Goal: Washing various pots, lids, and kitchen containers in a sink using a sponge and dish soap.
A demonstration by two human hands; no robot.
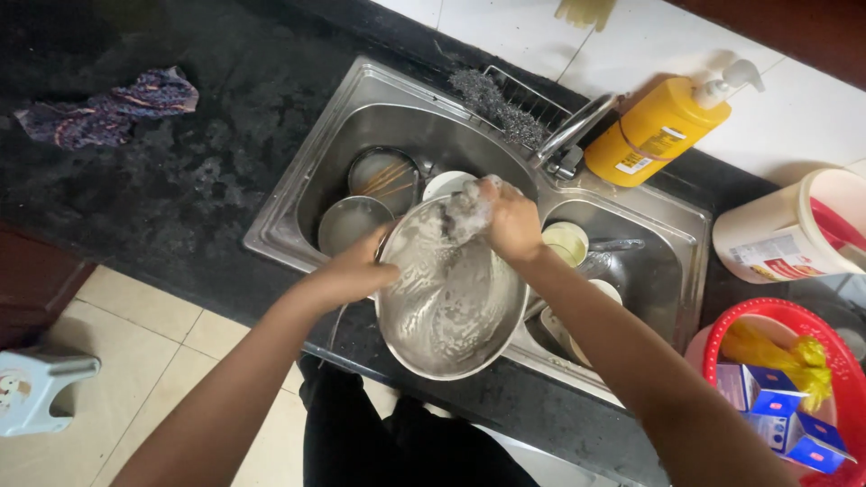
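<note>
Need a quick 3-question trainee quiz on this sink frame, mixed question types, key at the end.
1. True or false: the left hand grips the rim of the steel pan.
2. Multiple choice: what does the right hand press into the pan? A) a soapy scrubber B) a wooden spoon C) a folded towel
3. Fill in: the yellow pump bottle lies tilted behind the ____.

Key: 1 true; 2 A; 3 faucet
</note>
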